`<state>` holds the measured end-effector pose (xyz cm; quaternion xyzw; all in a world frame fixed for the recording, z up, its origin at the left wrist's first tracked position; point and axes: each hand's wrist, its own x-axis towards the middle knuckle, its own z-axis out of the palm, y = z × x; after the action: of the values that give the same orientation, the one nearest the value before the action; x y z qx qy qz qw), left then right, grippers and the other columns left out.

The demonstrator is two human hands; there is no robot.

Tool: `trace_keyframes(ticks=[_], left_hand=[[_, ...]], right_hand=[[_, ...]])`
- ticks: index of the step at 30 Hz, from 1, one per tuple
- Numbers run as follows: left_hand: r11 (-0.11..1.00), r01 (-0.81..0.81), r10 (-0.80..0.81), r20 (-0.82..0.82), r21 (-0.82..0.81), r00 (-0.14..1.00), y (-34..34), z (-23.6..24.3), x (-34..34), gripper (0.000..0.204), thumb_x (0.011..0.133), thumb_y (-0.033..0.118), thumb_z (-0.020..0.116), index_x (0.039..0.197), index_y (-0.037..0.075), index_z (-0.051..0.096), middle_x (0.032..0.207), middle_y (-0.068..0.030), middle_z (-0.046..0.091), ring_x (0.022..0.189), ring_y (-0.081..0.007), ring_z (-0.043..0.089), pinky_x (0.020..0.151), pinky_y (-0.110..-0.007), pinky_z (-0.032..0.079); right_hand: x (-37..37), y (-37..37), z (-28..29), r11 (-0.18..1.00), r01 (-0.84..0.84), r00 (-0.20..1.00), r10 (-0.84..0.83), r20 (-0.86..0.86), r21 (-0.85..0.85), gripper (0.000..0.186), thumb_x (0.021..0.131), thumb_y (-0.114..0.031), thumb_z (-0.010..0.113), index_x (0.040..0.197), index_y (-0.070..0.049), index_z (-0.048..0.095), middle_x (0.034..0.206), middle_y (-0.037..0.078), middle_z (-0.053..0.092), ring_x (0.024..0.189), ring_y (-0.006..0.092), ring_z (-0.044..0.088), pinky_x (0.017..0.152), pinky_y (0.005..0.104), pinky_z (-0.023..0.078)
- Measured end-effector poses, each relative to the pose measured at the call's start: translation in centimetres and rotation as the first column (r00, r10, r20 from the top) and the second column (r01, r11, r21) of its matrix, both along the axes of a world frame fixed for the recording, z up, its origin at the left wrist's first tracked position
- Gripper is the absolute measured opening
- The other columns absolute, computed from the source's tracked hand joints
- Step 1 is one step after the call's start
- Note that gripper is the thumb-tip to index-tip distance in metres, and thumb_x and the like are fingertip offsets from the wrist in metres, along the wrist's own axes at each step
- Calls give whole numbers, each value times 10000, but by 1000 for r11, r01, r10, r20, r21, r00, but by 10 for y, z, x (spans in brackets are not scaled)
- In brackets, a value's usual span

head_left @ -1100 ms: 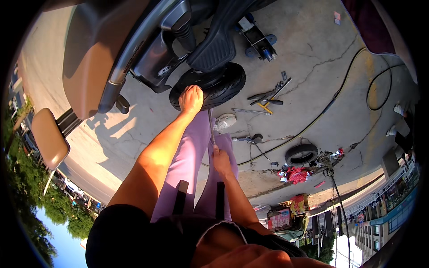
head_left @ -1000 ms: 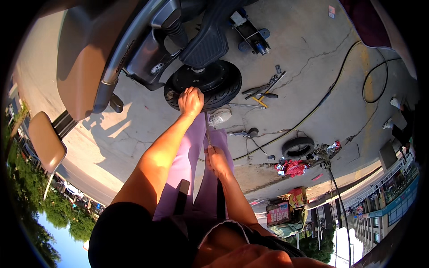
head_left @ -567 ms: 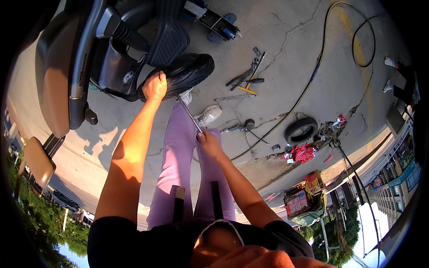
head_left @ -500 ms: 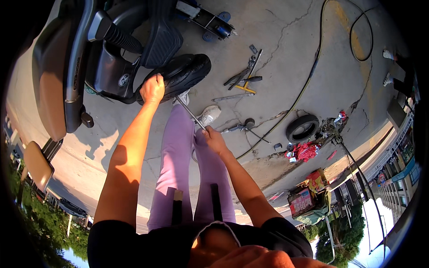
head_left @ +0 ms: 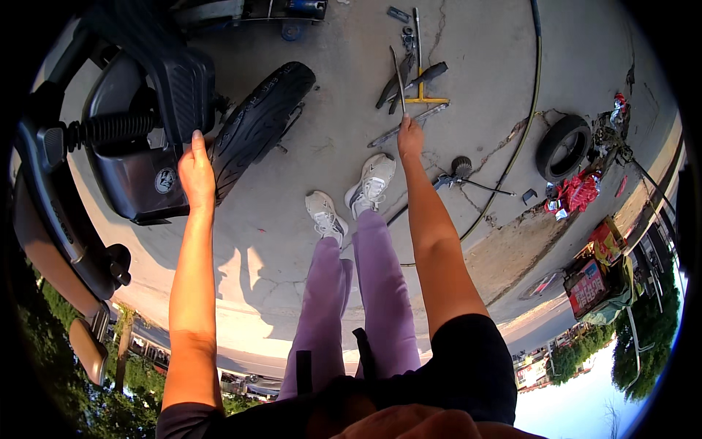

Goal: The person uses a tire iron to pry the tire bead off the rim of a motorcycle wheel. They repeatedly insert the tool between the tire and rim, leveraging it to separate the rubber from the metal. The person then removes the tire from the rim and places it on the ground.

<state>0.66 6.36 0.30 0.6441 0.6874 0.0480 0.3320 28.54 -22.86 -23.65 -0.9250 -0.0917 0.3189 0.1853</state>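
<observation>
A motor scooter with a black rear tyre (head_left: 259, 121) stands at the left. My left hand (head_left: 196, 175) is closed at the lower edge of its ribbed black mudguard (head_left: 175, 95), beside the tyre; the fingertips are hidden behind the hand. In my right hand (head_left: 410, 139) is a long thin metal tyre lever (head_left: 398, 77), gripped at its near end and pointing away from me. The lever passes over several tools on the ground, among them a yellow T-handle wrench (head_left: 421, 91) and dark-handled pliers-like tools (head_left: 391, 84).
A blue-and-black floor jack (head_left: 292, 11) is at the top. An air hose (head_left: 537, 66) runs down the right, near an inflator with a gauge (head_left: 461, 167). Farther right lie a loose tyre (head_left: 563, 148), red plastic litter (head_left: 578, 192) and a loaded cart (head_left: 589, 289).
My right hand has carried the lever away from the wheel, up and right toward the tools. My left hand has shifted from the tyre top to the mudguard edge. My view has turned.
</observation>
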Motion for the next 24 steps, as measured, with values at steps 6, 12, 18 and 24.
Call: trace_keyframes(ticks=[6, 12, 18, 24], left_hand=[[993, 48, -65, 149, 112, 987, -5, 1, -17, 494, 990, 367, 419, 1005, -61, 667, 967, -148, 678, 909, -224, 609, 866, -322, 439], [881, 338, -368, 28, 330, 930, -16, 11, -14, 372, 933, 324, 548, 1080, -10, 618, 1019, -119, 652, 969, -228, 592, 898, -324, 430], [892, 305, -314, -27, 334, 949, -13, 7, -13, 335, 934, 298, 565, 1030, -13, 645, 978, -136, 661, 920, -238, 603, 860, -323, 449], [930, 211, -210, -37, 302, 977, -7, -3, -19, 333, 924, 319, 583, 1005, 8, 671, 898, -143, 680, 839, -236, 621, 780, -333, 475]], right_hand=[[7, -1, -59, 978, 116, 959, -156, 237, 174, 227, 895, -199, 541, 932, 21, 584, 897, 265, 610, 816, 450, 576, 718, 509, 456], [-7, 25, 13, 986, -140, 963, 113, 244, 95, 172, 838, -128, 554, 950, 2, 550, 986, 224, 604, 878, 399, 606, 731, 488, 485], [-20, 122, 309, 67, -729, 302, 924, 232, 681, 106, 710, -111, 612, 756, -15, 621, 657, 128, 568, 689, 318, 592, 631, 398, 474], [-30, 149, 430, -402, -617, -40, 874, 484, 676, 129, 739, -129, 595, 764, -6, 627, 669, 123, 586, 682, 291, 601, 614, 385, 479]])
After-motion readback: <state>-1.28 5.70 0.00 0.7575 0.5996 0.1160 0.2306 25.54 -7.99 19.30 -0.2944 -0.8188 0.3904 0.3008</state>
